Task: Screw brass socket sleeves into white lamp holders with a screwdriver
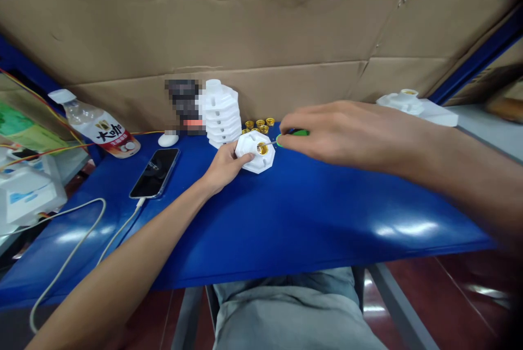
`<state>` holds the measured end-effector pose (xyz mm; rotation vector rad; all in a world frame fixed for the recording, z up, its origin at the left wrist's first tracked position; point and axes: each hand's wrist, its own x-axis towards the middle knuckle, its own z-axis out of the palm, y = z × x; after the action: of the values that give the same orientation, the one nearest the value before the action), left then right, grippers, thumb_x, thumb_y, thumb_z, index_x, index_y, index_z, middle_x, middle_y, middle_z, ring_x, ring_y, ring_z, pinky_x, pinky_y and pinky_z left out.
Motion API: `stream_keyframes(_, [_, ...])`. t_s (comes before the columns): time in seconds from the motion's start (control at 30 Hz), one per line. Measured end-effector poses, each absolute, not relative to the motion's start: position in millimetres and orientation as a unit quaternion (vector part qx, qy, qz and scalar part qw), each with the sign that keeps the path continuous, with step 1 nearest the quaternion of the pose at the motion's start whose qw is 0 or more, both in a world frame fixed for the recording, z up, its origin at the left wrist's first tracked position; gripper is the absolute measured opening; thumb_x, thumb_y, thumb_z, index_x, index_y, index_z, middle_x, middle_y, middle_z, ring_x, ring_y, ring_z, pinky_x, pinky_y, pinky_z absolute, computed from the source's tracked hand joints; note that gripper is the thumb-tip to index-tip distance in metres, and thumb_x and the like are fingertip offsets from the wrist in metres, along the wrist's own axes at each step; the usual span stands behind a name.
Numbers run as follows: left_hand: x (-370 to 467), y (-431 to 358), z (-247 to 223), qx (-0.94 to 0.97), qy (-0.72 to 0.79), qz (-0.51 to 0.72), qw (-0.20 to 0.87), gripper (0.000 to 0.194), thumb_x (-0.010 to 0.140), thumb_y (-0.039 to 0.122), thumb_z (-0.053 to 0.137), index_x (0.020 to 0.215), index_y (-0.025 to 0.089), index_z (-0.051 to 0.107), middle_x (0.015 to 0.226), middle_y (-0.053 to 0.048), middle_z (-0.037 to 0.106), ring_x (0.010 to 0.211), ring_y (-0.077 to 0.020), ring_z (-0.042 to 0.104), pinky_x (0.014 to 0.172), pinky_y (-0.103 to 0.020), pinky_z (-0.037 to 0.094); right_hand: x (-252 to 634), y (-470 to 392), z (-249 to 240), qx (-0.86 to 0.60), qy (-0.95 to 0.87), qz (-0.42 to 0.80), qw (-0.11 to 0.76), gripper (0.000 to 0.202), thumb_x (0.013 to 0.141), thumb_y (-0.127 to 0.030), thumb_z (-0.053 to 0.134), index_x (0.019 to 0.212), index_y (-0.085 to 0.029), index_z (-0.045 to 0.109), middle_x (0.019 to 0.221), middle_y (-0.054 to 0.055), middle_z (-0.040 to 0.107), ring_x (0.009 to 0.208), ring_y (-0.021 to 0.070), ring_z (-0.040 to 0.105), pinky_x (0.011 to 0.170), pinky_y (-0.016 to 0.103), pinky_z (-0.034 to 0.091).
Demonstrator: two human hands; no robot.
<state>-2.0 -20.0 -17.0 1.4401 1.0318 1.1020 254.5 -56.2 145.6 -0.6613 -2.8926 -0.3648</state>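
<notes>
- left hand [223, 169]: fingers pinching white holder [260, 164]; loose pinch may let it twist.
- right hand [343, 132]: fingers wrapped round screwdriver [301, 133]; slanted entry could slip, scratching gold insert [263, 150].

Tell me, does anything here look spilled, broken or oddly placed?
No spill or break shows. The drink bottle appears to lean left, though lens distortion may cause that. A pixelated patch beside the stacked white parts hides whatever is there.
</notes>
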Motion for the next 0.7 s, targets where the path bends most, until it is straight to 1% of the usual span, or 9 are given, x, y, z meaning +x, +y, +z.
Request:
stream_keyframes(0.07, [-1, -21, -16, 0.591, 0.422, 0.463, 0.509, 0.04, 0.083, 0.034, 0.084, 0.116, 0.012, 0.076, 0.116, -0.013, 0.082, 0.103, -0.0289, 0.077, 0.094, -0.043, 0.061, 248, -52, 150, -0.224, -0.964, -0.118, 0.081, 0.016, 0.102, -0.027, 0.063, 0.088, -0.026, 0.071, 0.083, -0.004, 0.072, 0.07, 0.0136, 0.068, 0.062, 0.029, 0.046])
stream_keyframes(0.1, [-1, -21, -15, 0.586, 0.42, 0.466, 0.513, 0.041, 0.083, 0.034, 0.085, 0.116, 0.012, 0.076, 0.116, -0.014, 0.082, 0.103, -0.0289, 0.077, 0.095, -0.043, 0.061, 245, -50, 151, -0.222, -0.964, -0.123, 0.075, 0.019, 0.103, -0.027, 0.062, 0.087, -0.024, 0.071, 0.08, -0.003, 0.071, 0.068, 0.0132, 0.066, 0.06, 0.029, 0.043])
stream_keyframes(0.27, [1, -22, -14, 0.568, 0.412, 0.473, 0.533, 0.043, 0.079, 0.032, 0.087, 0.115, 0.011, 0.077, 0.114, -0.014, 0.083, 0.102, -0.0295, 0.078, 0.099, -0.046, 0.06, 244, -45, 148, -0.229, -0.956, -0.183, -0.015, 0.025, 0.106, -0.024, 0.055, 0.091, -0.017, 0.074, 0.083, 0.004, 0.073, 0.064, 0.0133, 0.06, 0.059, 0.031, 0.034])
stream_keyframes(0.33, [1, -21, -15, 0.569, 0.409, 0.472, 0.535, 0.044, 0.078, 0.031, 0.087, 0.116, 0.011, 0.077, 0.115, -0.014, 0.082, 0.103, -0.0293, 0.078, 0.1, -0.046, 0.06, 245, -44, 145, -0.267, -0.945, -0.187, -0.013, 0.028, 0.106, -0.028, 0.057, 0.088, -0.017, 0.074, 0.077, 0.005, 0.072, 0.062, 0.0149, 0.06, 0.06, 0.033, 0.033])
stream_keyframes(0.4, [0, -20, -16, 0.572, 0.412, 0.471, 0.531, 0.044, 0.078, 0.03, 0.087, 0.116, 0.011, 0.077, 0.116, -0.014, 0.082, 0.102, -0.029, 0.078, 0.1, -0.047, 0.06, 245, -45, 141, -0.316, -0.93, -0.187, -0.007, 0.029, 0.104, -0.033, 0.06, 0.087, -0.016, 0.076, 0.07, 0.006, 0.071, 0.061, 0.0186, 0.061, 0.061, 0.034, 0.034])
stream_keyframes(0.47, [0, -20, -17, 0.576, 0.421, 0.467, 0.522, 0.043, 0.078, 0.03, 0.087, 0.116, 0.011, 0.077, 0.114, -0.014, 0.083, 0.1, -0.0288, 0.078, 0.098, -0.047, 0.06, 244, -49, 139, -0.343, -0.919, -0.195, -0.001, 0.028, 0.103, -0.036, 0.061, 0.089, -0.016, 0.077, 0.069, 0.008, 0.071, 0.061, 0.0212, 0.063, 0.06, 0.035, 0.034])
stream_keyframes(0.53, [0, -19, -17, 0.58, 0.43, 0.464, 0.514, 0.042, 0.078, 0.03, 0.087, 0.113, 0.011, 0.077, 0.111, -0.013, 0.083, 0.097, -0.0283, 0.078, 0.095, -0.047, 0.061, 244, -53, 142, -0.319, -0.925, -0.208, 0.003, 0.023, 0.104, -0.032, 0.059, 0.096, -0.018, 0.077, 0.08, 0.008, 0.074, 0.068, 0.021, 0.065, 0.059, 0.034, 0.033])
stream_keyframes(0.6, [0, -19, -16, 0.581, 0.432, 0.456, 0.517, 0.04, 0.077, 0.029, 0.087, 0.112, 0.011, 0.078, 0.109, -0.013, 0.083, 0.094, -0.0274, 0.079, 0.093, -0.045, 0.062, 244, -57, 148, -0.265, -0.94, -0.213, -0.004, 0.02, 0.104, -0.023, 0.056, 0.099, -0.021, 0.076, 0.091, 0.005, 0.075, 0.077, 0.0194, 0.067, 0.058, 0.032, 0.033])
stream_keyframes(0.7, [0, -20, -16, 0.581, 0.431, 0.452, 0.522, 0.04, 0.076, 0.028, 0.087, 0.111, 0.011, 0.078, 0.105, -0.012, 0.084, 0.089, -0.0259, 0.079, 0.09, -0.043, 0.063, 245, -56, 154, -0.232, -0.951, -0.204, -0.025, 0.024, 0.102, -0.015, 0.057, 0.087, -0.021, 0.074, 0.084, 0.003, 0.073, 0.08, 0.0174, 0.067, 0.061, 0.032, 0.036])
